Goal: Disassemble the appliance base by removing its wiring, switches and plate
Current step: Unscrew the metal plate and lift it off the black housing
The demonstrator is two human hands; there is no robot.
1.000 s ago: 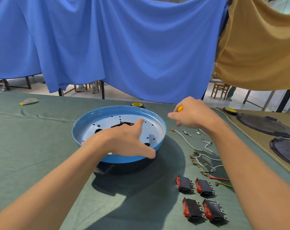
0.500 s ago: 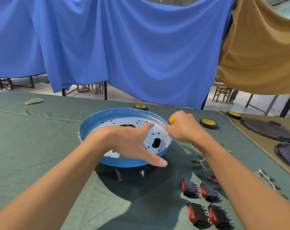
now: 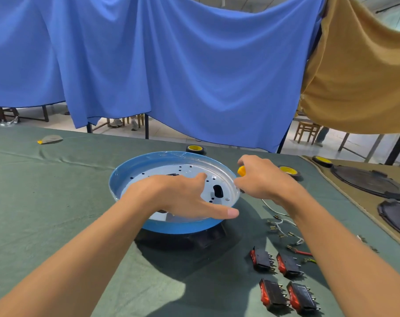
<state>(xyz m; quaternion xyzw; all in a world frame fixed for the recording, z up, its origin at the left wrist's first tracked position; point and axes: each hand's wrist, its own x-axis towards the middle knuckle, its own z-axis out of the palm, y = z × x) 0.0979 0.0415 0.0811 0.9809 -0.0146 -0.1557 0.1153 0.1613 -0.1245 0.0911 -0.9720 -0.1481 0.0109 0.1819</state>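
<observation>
The round blue appliance base sits on the green cloth, its pale perforated plate facing up over a black underside. My left hand rests across the plate, thumb up and fingers stretched over the near rim. Just off the right rim, my right hand grips a screwdriver with a yellow handle; its tip is hidden. Several black-and-red rocker switches lie at the lower right, with loose white, red and green wires above them.
Rolls of black tape with yellow cores stand behind the base and to the right. Black round covers lie on a tan mat at the far right. Blue and tan cloths hang behind the table. A small grey scrap lies far left.
My right hand has come in from over the wires to the base's right rim, carrying the screwdriver. My left hand stays spread on the plate. The camera view has shifted slightly.
</observation>
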